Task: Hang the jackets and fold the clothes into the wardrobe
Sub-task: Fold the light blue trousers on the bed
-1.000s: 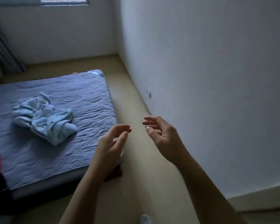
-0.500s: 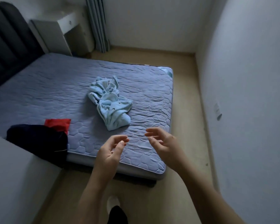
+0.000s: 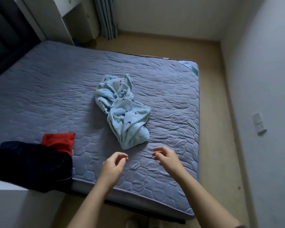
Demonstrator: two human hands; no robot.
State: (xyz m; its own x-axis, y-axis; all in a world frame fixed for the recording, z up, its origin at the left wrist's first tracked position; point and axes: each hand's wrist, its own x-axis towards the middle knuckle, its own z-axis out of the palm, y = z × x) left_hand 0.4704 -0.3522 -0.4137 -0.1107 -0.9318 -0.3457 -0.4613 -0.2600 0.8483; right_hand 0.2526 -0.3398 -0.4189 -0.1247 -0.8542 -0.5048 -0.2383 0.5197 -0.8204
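Light-blue printed garment [image 3: 127,116]: crumpled in a heap on the bed [image 3: 56,89], just ahead of left grip [image 3: 114,163] and right grip [image 3: 167,157], touching neither. Likely soft, light and limp; bound to sag and unfurl once lifted, so best pinched at two spread points on the near bunched end, then shaken flat. Both grips: fingers loosely curled, clamped on nothing, set apart. Dark garment [image 3: 33,163] out beyond the left grip.

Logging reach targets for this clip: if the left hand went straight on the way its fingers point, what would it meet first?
Probably the near bunched end of the light blue garment on the bed; the left hand is just short of it, height unclear.
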